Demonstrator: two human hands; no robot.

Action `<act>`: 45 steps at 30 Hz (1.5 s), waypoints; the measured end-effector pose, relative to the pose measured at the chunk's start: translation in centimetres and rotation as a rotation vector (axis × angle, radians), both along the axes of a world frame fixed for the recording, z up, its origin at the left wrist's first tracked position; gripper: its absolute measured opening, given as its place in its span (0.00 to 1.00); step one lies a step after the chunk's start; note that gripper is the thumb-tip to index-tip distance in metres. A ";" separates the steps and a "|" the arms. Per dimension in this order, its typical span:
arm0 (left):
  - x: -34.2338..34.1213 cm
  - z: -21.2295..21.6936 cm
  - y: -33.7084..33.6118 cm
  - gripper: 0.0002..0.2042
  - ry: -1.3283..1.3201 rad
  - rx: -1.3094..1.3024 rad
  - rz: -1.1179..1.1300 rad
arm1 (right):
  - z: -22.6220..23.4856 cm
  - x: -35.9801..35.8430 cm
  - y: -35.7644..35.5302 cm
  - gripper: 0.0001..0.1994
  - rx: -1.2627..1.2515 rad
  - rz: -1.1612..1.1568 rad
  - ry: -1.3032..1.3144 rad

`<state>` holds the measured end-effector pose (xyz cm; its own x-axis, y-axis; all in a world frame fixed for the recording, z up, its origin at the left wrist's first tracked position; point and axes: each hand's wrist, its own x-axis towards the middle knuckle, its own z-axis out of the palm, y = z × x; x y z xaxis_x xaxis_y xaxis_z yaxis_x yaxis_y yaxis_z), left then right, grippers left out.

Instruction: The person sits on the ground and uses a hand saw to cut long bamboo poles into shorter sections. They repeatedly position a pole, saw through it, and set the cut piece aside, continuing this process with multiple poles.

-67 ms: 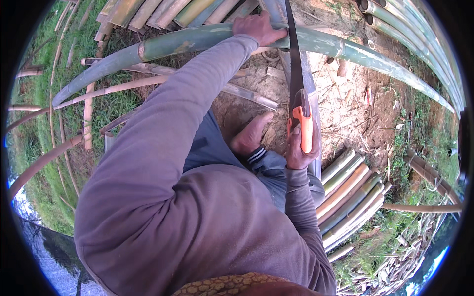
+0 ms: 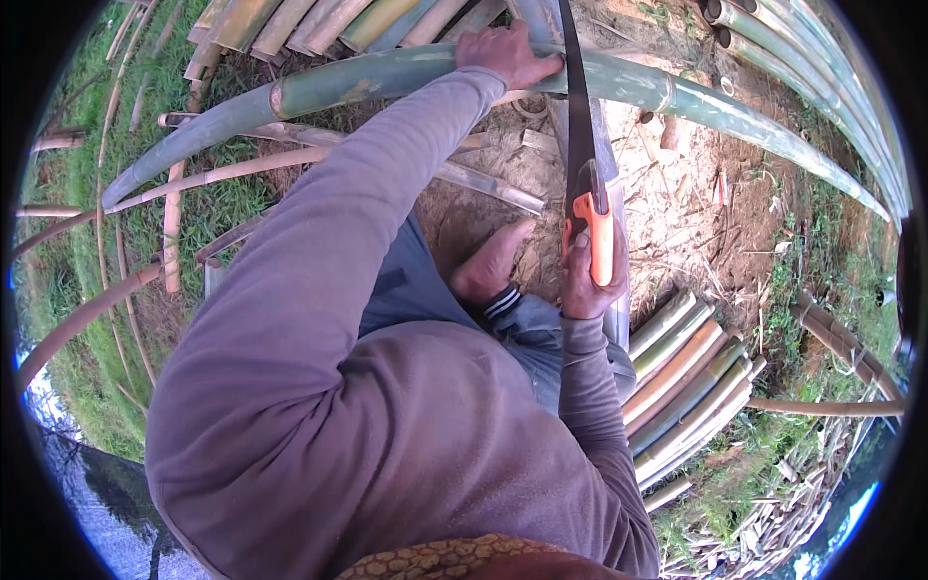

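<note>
Sweater: a grey-purple sweater (image 2: 387, 435) fills the lower middle of the view, both sleeves reaching up and away from the camera.
Foot: a bare foot (image 2: 491, 266) shows past the trouser cuff, planted on the bare dirt just left of the saw handle.
Right hand: the right hand (image 2: 583, 280) is wrapped tight around the orange handle of a handsaw (image 2: 583, 145), fingers curled fully closed on the grip.
Saw: its dark blade runs straight up from the handle and crosses the green bamboo pole, resting against it just right of the left hand.
Split bamboo near: a bundle of split bamboo strips (image 2: 691, 377) lies on the ground to the right of the right forearm, side by side.
Ground: brown dirt (image 2: 677, 203) scattered with chips and shavings, with grass at both sides.
Left hand: the left hand (image 2: 505, 53) lies palm down on top of the bamboo pole, fingers spread over its curve and pressing on it.
Bamboo pole: the long green bamboo pole (image 2: 387, 77) spans the view from left to right, raised above the dirt.
Far pile: more split bamboo pieces (image 2: 338, 21) lie beyond the pole at the top edge.
</note>
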<state>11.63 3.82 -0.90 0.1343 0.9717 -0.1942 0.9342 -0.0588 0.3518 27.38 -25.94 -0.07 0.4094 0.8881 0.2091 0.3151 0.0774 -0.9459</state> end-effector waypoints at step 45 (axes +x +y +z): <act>-11.4 -0.6 -0.5 0.39 0.142 0.074 -0.385 | -0.1 -1.8 4.9 0.26 0.079 -0.051 -0.072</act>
<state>0.28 3.27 -1.47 0.4677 0.8676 -0.1688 0.8779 -0.4338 0.2027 25.59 -21.03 -0.12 0.4349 0.8462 0.3079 0.3878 0.1326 -0.9121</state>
